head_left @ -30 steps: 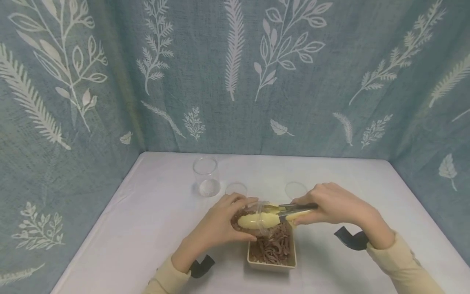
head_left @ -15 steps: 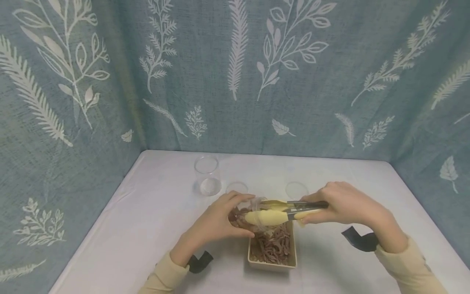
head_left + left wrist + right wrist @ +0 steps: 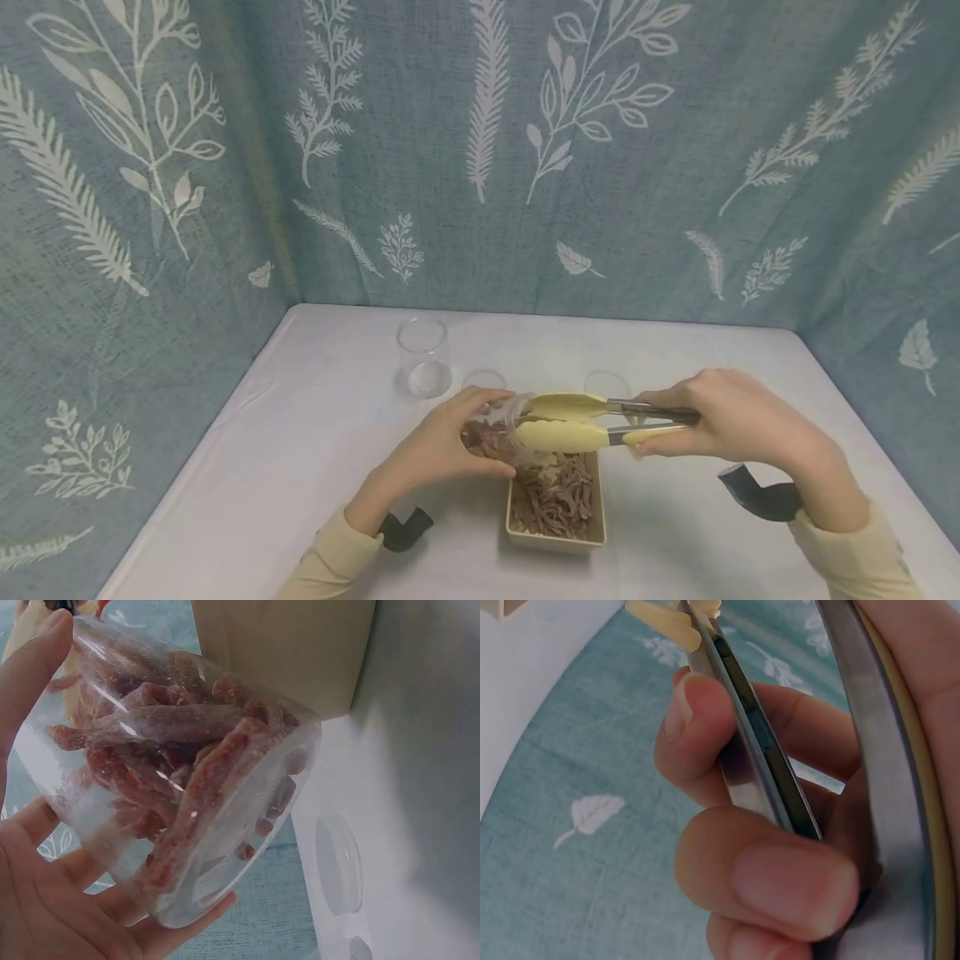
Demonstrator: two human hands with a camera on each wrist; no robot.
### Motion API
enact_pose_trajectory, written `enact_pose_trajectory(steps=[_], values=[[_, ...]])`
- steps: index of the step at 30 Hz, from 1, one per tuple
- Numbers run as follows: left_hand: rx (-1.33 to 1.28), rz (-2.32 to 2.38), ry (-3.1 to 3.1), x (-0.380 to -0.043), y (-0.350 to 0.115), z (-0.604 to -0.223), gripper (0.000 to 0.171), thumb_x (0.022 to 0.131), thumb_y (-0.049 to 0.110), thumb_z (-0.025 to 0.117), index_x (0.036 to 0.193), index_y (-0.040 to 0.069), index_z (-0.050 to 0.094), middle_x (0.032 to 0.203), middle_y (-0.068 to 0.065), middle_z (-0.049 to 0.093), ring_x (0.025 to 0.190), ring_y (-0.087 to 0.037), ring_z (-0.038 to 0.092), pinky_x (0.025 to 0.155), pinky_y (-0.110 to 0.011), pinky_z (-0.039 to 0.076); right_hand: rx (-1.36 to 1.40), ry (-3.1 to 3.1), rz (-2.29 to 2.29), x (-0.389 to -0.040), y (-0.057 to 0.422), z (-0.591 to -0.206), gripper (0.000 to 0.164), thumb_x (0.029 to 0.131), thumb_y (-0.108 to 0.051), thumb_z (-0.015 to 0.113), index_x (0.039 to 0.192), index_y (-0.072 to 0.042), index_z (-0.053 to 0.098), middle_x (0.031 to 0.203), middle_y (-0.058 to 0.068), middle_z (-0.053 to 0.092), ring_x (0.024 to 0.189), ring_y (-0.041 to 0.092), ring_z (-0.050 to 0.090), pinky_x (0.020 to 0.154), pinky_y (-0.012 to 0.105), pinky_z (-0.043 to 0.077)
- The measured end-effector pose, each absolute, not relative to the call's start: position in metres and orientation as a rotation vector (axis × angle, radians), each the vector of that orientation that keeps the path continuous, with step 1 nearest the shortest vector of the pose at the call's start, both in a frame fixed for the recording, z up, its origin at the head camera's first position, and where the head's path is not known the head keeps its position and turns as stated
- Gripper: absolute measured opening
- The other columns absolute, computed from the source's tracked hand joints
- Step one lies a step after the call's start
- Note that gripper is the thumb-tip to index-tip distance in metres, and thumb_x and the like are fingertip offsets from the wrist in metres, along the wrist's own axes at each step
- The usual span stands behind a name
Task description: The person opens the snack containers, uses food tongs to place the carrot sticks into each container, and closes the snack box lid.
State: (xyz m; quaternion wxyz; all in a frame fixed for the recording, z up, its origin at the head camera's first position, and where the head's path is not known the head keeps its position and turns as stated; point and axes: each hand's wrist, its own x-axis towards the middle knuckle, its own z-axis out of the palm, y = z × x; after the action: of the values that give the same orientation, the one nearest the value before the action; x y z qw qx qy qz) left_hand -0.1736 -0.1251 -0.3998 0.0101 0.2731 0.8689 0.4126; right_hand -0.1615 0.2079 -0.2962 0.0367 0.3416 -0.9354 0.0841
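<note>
The head view shows the fingers of the left hand wrapped round a clear jar, thumb on one side and the rest on the other, as the left wrist view confirms; reddish-brown meat-like strips lie inside it. The fingers of the right hand are curled about the steel arms of a pair of yellow-headed tongs, whose two heads stand parted, with no strip plainly visible between them. The jar lies tipped on its side, mouth towards the right hand, its long axis running roughly left to right; the tongs stretch along nearly that same line, heads at the mouth, though how far in they reach I cannot tell. Beneath the jar mouth and the tong heads is a cream rectangular tray, its long side running away from the person, with more strips heaped inside; the left hand is the nearer one to it. Farther back on the white-covered desk are an upright clear container and two clear discs, apparently lids, before a leaf-patterned blue-green curtain.
</note>
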Motion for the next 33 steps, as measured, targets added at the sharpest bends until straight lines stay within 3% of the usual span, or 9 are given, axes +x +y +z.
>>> enact_pose_trajectory(steps=[6,12,18,24,31,33], values=[[0.769,1.467,2.627,-0.18,-0.128,-0.404,0.082,0.061,0.048,0.082,0.132,0.033,0.044,0.132,0.011,0.048,0.119,-0.018,0.049,0.101,-0.047,0.04,1.025,-2.787,0.388,-0.16,0.229,-0.298,0.051,0.071,-0.051,0.073,0.109,-0.017,0.07,0.066,-0.025,0.055,0.048,-0.008,0.033,0.045,0.014,0.031],[0.706,1.748,2.462,-0.186,-0.132,-0.41,0.075,0.07,0.025,0.082,0.133,0.028,0.041,0.13,0.0,0.048,0.12,-0.028,0.049,0.102,-0.049,0.04,1.0,-2.754,0.513,-0.155,0.247,-0.309,0.048,0.071,-0.038,0.078,0.109,-0.01,0.069,0.072,-0.022,0.061,0.05,-0.009,0.039,0.046,0.012,0.034],[0.668,1.999,2.326,-0.191,-0.135,-0.412,0.074,0.078,0.01,0.073,0.139,0.021,0.032,0.134,-0.01,0.041,0.114,-0.033,0.05,0.098,-0.046,0.044,0.981,-2.802,0.577,-0.153,0.249,-0.325,0.05,0.071,-0.041,0.077,0.109,-0.01,0.069,0.074,-0.02,0.064,0.051,-0.009,0.042,0.046,0.013,0.037],[0.598,2.131,2.277,-0.194,-0.13,-0.412,0.076,0.078,0.006,0.072,0.138,0.018,0.029,0.137,-0.01,0.037,0.124,-0.035,0.044,0.104,-0.046,0.038,1.01,-2.862,0.569,-0.156,0.248,-0.336,0.054,0.072,-0.047,0.075,0.111,-0.01,0.068,0.079,-0.016,0.066,0.054,-0.007,0.039,0.047,0.015,0.034],[0.545,2.199,2.312,-0.199,-0.119,-0.413,0.075,0.079,0.009,0.072,0.138,0.015,0.027,0.134,-0.012,0.039,0.124,-0.035,0.044,0.103,-0.045,0.04,1.045,-2.895,0.589,-0.16,0.246,-0.35,0.055,0.073,-0.05,0.072,0.114,-0.013,0.067,0.06,-0.021,0.04,0.052,-0.007,0.032,0.045,0.014,0.031],[0.517,2.234,2.308,-0.201,-0.116,-0.413,0.074,0.079,0.009,0.071,0.138,0.013,0.027,0.134,-0.012,0.038,0.123,-0.034,0.044,0.103,-0.043,0.04,1.043,-2.901,0.594,-0.161,0.246,-0.352,0.056,0.073,-0.051,0.072,0.115,-0.013,0.066,0.059,-0.021,0.038,0.051,-0.007,0.031,0.044,0.014,0.029]])
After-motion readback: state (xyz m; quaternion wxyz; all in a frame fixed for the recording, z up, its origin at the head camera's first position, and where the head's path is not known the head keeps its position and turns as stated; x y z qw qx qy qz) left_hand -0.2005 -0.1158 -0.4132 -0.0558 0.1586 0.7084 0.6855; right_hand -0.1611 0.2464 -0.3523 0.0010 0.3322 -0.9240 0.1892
